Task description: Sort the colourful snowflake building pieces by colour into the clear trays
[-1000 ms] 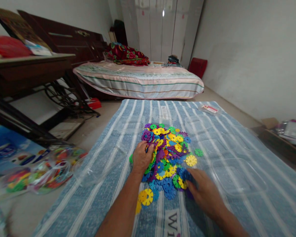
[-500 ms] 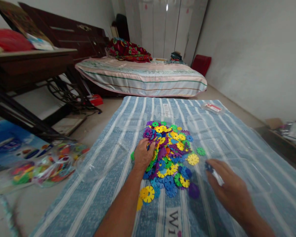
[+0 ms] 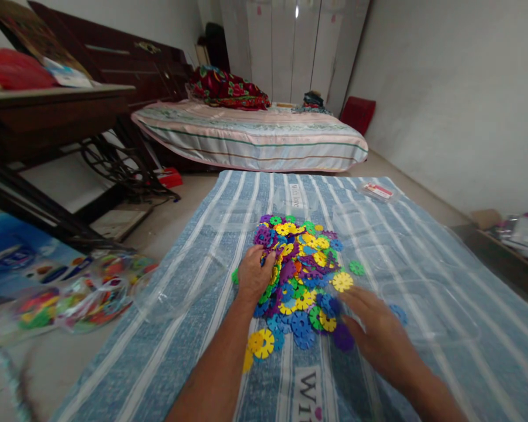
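A heap of toothed plastic snowflake discs (image 3: 303, 302) in yellow, blue, purple, green and orange lies on the striped cloth. My left hand (image 3: 253, 274) rests against the heap's left side, thumb and fingers apart, some fingertips hidden among the discs. My right hand (image 3: 374, 319) is at the heap's right edge, fingers stretched towards a yellow disc (image 3: 343, 282) and a purple disc (image 3: 344, 337), with nothing visible in it. Behind that hand, one blue disc (image 3: 398, 315) lies in a clear plastic tray (image 3: 449, 340). A green disc (image 3: 356, 268) lies apart on the right.
More clear trays stand around the heap, including one at left (image 3: 158, 313) and one at back left (image 3: 215, 225). A small red-and-white packet (image 3: 378, 190) lies at the far right corner. Bags of colourful toys (image 3: 97, 299) sit on the floor at left. A bed (image 3: 255, 138) stands beyond.
My right hand has let go of a blue disc, which now lies in the right tray, and has moved left to the heap. My left hand has stayed in place.
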A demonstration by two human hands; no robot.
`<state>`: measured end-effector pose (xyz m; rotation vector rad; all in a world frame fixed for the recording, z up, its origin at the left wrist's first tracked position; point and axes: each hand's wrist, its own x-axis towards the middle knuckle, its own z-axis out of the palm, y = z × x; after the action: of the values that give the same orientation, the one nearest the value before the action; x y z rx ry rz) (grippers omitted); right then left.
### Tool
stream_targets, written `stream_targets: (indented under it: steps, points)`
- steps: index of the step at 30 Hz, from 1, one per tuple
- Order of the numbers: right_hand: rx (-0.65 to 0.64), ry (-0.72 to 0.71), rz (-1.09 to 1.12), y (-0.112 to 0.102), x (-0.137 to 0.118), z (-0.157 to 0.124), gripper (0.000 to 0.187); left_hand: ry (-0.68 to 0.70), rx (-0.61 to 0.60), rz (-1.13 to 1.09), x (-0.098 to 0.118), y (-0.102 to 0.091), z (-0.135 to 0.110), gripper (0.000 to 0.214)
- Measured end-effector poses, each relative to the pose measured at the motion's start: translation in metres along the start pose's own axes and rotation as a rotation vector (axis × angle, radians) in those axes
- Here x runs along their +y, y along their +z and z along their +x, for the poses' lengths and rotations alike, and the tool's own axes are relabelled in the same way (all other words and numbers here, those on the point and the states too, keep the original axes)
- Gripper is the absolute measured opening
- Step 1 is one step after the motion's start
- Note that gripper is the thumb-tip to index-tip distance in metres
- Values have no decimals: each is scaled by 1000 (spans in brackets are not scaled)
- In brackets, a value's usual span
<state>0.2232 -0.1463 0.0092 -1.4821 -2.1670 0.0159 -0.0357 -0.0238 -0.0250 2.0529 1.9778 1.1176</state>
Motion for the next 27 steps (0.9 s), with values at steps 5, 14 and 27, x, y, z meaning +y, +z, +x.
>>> stream_targets:
  steps: [5,14,27]
  points:
    - [-265,-18,76,19,-9,20,59,4,3,-1,0,-1,0,25]
    - [-295,48,143,19,-6,23,47,-1,3,3,-2,2,0,24]
    - [202,8,121,-22,11,5,23,-4,-17,9,0,0,1,28]
